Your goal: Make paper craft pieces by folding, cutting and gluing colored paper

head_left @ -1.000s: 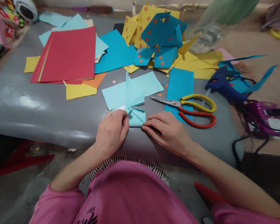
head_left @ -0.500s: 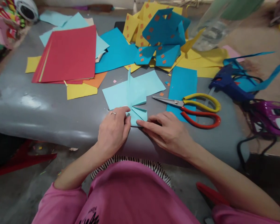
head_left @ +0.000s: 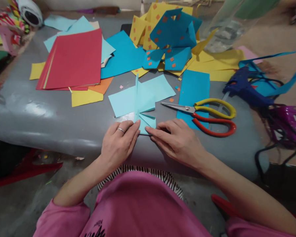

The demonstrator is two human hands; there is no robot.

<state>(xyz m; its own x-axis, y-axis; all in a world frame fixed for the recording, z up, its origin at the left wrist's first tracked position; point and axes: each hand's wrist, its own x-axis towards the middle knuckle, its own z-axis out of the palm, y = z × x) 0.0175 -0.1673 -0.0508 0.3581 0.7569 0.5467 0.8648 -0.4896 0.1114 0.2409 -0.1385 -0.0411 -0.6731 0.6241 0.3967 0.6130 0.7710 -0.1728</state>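
Note:
A light blue folded paper lies at the front edge of the grey table, with pleats fanned on its right side and one narrow flap standing up. My left hand, a ring on one finger, has its fingertips closed on the paper's lower left corner. At the lower right corner, my right hand pinches the same paper, thumb and lower fingers partly hidden. Behind it lies a flat light blue sheet. Close to my right hand rest scissors with one yellow and one red handle, partly over a blue paper strip.
A stack of red paper is at the left, with yellow and orange pieces below it. Spotted blue and yellow paper shapes stand at the back. On the right are a blue glue gun with a cord and a clear container.
My left hand has shifted slightly down and its fingers have drawn together at the paper's lower left. My right hand stays at the right corner. The view has tilted slightly.

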